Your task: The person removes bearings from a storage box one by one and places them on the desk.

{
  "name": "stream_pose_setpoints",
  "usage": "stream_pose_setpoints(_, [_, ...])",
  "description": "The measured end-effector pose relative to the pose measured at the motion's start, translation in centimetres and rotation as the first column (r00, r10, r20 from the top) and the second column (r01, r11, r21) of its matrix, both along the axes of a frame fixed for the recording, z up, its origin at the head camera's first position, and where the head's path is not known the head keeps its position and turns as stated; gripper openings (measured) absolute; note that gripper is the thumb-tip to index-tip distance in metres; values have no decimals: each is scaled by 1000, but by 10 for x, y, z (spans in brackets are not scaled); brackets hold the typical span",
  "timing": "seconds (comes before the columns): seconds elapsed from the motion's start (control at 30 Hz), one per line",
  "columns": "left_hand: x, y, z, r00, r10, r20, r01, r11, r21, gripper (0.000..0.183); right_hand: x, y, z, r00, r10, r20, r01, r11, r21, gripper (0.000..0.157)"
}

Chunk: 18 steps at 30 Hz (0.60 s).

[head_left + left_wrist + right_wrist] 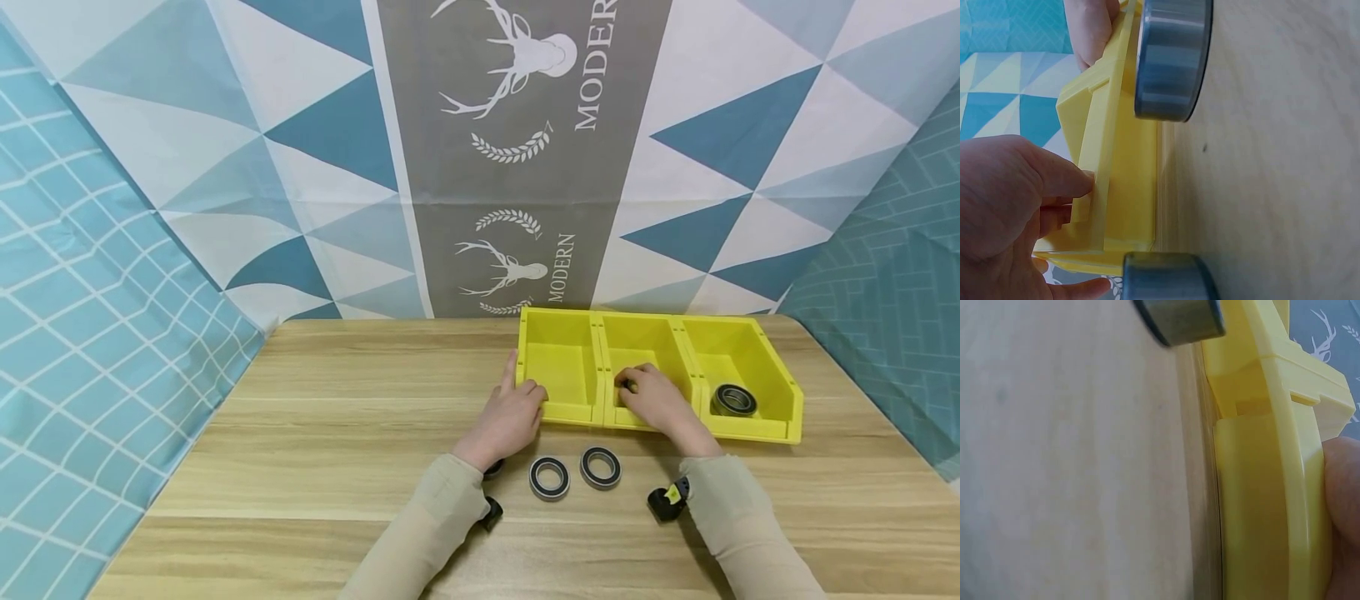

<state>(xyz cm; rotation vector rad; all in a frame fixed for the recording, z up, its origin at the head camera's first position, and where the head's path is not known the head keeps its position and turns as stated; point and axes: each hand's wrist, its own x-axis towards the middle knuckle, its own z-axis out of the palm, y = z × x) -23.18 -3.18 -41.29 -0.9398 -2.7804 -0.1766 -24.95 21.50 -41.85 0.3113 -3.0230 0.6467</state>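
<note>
My left hand (512,414) grips the front left corner of the yellow three-bin organizer (564,414), index finger stretched along the side wall. In the left wrist view the thumb presses on the front lip (1094,147) with other fingers behind it. My right hand (657,400) reaches into the middle bin and pinches a dark bearing (631,386), mostly hidden by the fingers. Two ball bearings with black seals, a left one (534,478) and a right one (585,467), lie flat before the organizer. Another bearing (493,469) is partly covered by the left wrist.
In the right bin a bearing (722,402) rests near the front wall. The left bin (558,367) shows its bare floor. Wood-grain table (337,433) extends to the left and front. A patterned cloth wall (315,167) stands behind the organizer.
</note>
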Motion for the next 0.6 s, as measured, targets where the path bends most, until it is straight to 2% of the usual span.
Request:
stream_pose_setpoints(0.43, [0,0,2,1000,0,4,0,1000,-2,16,-1,0,4,998,-37,41,39,999,-36,29])
stream_pose_setpoints(0.6, [0,0,0,1000,-2,-7,2,1000,5,15,-3,0,5,999,-23,44,24,999,-27,27])
